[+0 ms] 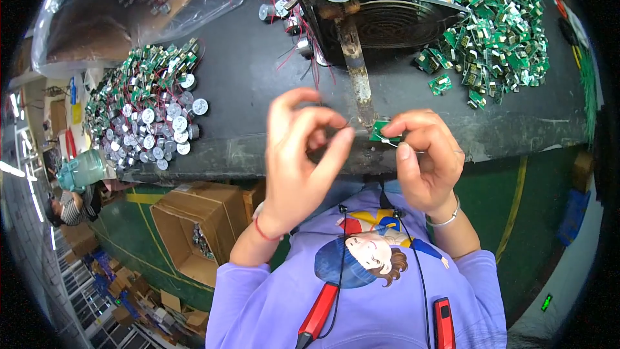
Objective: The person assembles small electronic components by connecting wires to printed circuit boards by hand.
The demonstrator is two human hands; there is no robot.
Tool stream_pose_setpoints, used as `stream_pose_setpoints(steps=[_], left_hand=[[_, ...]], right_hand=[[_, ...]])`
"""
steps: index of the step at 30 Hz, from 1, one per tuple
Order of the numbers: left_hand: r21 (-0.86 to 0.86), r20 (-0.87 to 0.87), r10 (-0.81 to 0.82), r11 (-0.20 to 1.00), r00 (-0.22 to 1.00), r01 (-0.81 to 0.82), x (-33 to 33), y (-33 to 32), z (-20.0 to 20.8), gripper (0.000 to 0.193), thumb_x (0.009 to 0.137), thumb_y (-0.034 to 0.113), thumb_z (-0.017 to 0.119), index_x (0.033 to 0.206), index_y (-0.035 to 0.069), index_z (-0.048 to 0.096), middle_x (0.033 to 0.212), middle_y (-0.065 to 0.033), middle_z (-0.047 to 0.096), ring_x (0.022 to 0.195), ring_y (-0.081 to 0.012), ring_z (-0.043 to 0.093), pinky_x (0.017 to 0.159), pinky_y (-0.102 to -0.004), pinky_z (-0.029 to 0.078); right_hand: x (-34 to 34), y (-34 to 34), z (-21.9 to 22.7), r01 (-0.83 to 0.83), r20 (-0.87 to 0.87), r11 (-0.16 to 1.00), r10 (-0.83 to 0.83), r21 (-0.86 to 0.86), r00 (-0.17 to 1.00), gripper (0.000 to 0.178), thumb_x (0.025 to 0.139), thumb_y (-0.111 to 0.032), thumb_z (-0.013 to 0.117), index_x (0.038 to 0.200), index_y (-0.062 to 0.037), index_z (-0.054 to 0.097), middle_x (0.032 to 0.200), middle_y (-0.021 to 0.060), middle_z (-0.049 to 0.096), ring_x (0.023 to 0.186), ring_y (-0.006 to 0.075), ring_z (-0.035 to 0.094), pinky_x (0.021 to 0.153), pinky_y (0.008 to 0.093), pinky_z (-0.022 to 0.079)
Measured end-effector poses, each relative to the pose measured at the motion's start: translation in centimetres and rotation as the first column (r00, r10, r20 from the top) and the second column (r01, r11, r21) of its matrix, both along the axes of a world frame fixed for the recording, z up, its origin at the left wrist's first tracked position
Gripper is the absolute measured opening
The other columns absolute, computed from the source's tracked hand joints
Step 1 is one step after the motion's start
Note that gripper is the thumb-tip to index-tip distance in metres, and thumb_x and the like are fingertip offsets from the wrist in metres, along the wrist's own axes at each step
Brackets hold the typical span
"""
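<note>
My right hand (pixel 427 158) is closed on a small green circuit board (pixel 380 132), holding it at the tip of a mounted soldering iron (pixel 352 58). A thin silvery wire (pixel 390 143) runs from the board to the same fingers. Left of the iron is my left hand (pixel 300 158), slightly blurred, thumb and forefinger pinched together close to the tip. What lies in that pinch is too small to make out. Just behind my left hand, thin red wires (pixel 316 77) trail from small round metal motors (pixel 282 10).
A heap of green circuit boards (pixel 500 32) covers the back right. On the left lies a pile of boards wired to round metal parts (pixel 158 123). Behind the iron stands a black fan (pixel 394 22). A plastic-lined container (pixel 84 26) occupies the far left; an opened cardboard box (pixel 200 220) sits below.
</note>
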State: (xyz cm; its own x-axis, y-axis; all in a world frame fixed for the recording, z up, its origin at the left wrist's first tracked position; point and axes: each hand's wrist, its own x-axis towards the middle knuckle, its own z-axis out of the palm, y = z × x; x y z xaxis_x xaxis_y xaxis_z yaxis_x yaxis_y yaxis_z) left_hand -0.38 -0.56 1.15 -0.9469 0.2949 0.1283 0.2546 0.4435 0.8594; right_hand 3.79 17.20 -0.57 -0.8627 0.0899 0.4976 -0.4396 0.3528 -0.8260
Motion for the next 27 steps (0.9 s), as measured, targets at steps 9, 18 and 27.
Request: stream_pose_setpoints(steps=[9, 18, 27], left_hand=[[0.055, -0.466, 0.3, 0.949, 0.832, -0.312, -4.4, -7.1, 0.0, 0.059, 0.078, 0.015, 0.074, 0.129, 0.002, 0.046, 0.127, -0.0128, 0.048, 0.116, -0.0242, 0.045, 0.099, -0.035, 0.034], [0.269, -0.366, 0.484, 0.873, 0.795, -0.407, -1.6, -12.0, 4.0, 0.009, 0.089, 0.005, 0.06, 0.096, 0.0, 0.061, 0.075, -0.0017, 0.059, 0.061, -0.0043, 0.047, 0.054, -0.0169, 0.035], [-0.368, 0.098, 0.094, 0.928, 0.991, -0.052, 2.6, -5.6, 0.7, 0.028, 0.076, 0.016, 0.076, 0.094, 0.004, 0.058, 0.065, -0.0035, 0.056, 0.056, -0.0129, 0.057, 0.052, -0.0259, 0.044]], right_hand=[[1.0, 1.1, -1.3, 0.092, 0.12, 0.996, -0.091, -0.008, 0.989, 0.007, 0.078, 0.002, 0.056, 0.073, 0.0003, 0.051, 0.088, 0.0145, 0.064, 0.076, 0.0213, 0.061, 0.068, 0.0291, 0.048], [1.5, 1.5, -1.9, 0.105, 0.212, 0.988, -0.079, -0.116, 0.974, 0.007, 0.08, 0.002, 0.056, 0.075, 0.0004, 0.051, 0.092, 0.0142, 0.063, 0.083, 0.0199, 0.059, 0.076, 0.0301, 0.047], [2.3, 1.7, -1.9, 0.058, 0.219, 0.978, -0.013, -0.2, 0.976, 0.013, 0.079, 0.001, 0.057, 0.074, -0.0013, 0.045, 0.093, 0.0166, 0.062, 0.084, 0.0203, 0.059, 0.076, 0.0305, 0.047]])
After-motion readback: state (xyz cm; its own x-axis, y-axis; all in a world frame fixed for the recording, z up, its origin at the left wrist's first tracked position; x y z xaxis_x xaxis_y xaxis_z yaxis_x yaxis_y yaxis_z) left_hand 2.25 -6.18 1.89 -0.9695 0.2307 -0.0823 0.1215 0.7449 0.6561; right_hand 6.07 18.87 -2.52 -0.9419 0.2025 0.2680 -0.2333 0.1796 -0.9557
